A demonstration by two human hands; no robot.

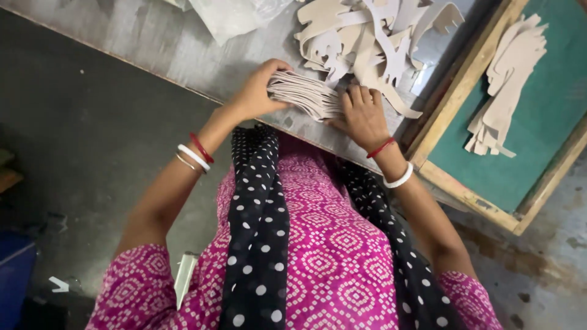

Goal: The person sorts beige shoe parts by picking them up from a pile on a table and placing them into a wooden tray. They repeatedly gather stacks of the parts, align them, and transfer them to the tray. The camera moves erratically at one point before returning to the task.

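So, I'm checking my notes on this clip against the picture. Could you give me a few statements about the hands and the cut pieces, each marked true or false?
1. Both hands grip one stack of beige cut pieces. True: the left hand and the right hand hold its two ends.
2. The stack lies on the floor. False: it is at the edge of the grey table.
3. A loose heap of cut pieces lies on the table beyond the stack. True.
4. The green tray with the wooden frame holds nothing. False: a smaller pile of beige pieces lies in it.
5. Both wrists are bare. False: each wears bangles.
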